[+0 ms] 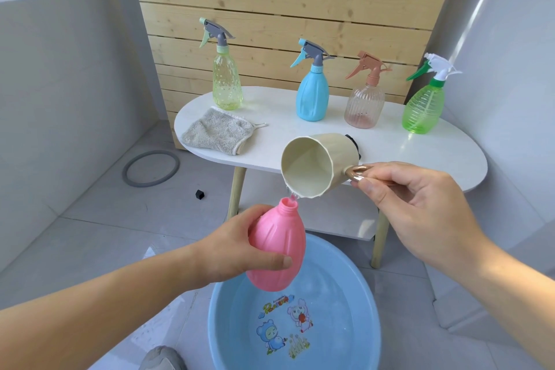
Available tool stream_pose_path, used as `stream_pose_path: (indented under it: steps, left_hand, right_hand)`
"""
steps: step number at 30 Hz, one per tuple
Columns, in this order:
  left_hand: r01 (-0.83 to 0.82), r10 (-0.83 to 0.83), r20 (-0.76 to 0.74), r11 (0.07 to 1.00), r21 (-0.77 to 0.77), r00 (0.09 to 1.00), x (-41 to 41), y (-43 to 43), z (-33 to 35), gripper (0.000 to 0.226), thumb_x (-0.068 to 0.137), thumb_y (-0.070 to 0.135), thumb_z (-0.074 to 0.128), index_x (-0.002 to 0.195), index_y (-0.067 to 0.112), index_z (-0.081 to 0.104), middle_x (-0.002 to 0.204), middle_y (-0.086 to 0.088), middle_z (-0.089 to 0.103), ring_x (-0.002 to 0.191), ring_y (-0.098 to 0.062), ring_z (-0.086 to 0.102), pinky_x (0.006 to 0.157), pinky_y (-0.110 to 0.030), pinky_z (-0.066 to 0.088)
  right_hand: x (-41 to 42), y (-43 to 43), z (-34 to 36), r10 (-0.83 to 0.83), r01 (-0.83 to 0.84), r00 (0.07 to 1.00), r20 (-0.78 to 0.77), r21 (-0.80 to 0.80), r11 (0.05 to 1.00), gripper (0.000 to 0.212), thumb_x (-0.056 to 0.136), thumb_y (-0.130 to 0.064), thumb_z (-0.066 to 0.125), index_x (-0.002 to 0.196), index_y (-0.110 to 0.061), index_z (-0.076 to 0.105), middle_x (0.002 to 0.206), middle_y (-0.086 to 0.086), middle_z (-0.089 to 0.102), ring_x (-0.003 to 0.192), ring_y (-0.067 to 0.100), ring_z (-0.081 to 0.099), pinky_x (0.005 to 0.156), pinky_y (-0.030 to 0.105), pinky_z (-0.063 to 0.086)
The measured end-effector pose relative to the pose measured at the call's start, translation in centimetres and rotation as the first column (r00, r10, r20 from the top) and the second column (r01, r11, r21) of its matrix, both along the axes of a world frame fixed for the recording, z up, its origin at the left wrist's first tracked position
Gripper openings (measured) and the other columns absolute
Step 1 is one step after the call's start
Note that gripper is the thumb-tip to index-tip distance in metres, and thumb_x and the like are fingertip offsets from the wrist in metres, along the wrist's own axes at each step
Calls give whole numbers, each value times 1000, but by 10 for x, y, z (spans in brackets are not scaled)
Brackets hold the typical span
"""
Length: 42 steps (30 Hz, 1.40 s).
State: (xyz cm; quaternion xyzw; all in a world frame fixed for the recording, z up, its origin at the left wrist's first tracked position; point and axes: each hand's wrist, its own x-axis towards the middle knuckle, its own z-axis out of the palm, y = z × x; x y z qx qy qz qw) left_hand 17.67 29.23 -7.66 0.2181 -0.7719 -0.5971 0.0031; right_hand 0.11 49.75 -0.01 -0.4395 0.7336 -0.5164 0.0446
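While cup (321, 165) pours, black object (353, 142) behind mostly hidden.

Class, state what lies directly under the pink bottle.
A blue basin with cartoon pictures lies below the pink bottle; the bottle covers part of its far rim.

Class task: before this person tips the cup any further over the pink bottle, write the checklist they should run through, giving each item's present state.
1. Neck of the pink opaque plastic bottle uncapped and open: ok.
2. Grip of the left hand round the bottle's body: ok.
3. Hold of the right hand on the ring handle of the beige plastic cup: ok.
4. Cup's lip above the neck, thin water stream meeting it: ok.
5. The blue plastic basin lies beneath the bottle to catch spills: ok.
6. Water level inside the bottle: cannot tell, its wall is opaque.
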Motion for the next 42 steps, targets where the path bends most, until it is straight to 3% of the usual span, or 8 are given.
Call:
stream_pose_path:
  steps: [13, 28, 42]
  left_hand:
    - [0, 0, 8, 1000, 3, 1000, 0, 1, 0, 77, 64, 29, 91, 132, 38, 56, 116, 7, 71, 104, -10, 71, 89, -33, 62]
    - [5, -5, 14, 1000, 4, 1000, 0, 1, -1, 75, 64, 29, 91, 131, 37, 57, 116, 5, 71, 104, -12, 71, 90, -35, 62]
    - [3, -3, 18, 1000, -1, 1000, 0, 1, -1, 76, 63, 30, 92, 130, 38, 57, 117, 5, 71, 105, -12, 71, 91, -36, 62]
  right_hand:
    - [-2, 0, -2, 23, -24, 999, -39, -24, 999, 10, 90, -12, 68, 91, -15, 77, 103, -11, 75, 110, 9, 66, 98, 34, 51]
    - [-1, -1, -2, 21, -29, 987, -158, -50, 998, 8, 88, -17, 68, 87, -18, 76, 101, -15, 73, 110, 6, 65, 94, 16, 46]
    - [-2, -2, -5, 38, -66, 945, -324, -76, 995, 10, 86, -18, 67, 90, -15, 76, 103, -13, 72, 113, 7, 63, 100, 22, 46]
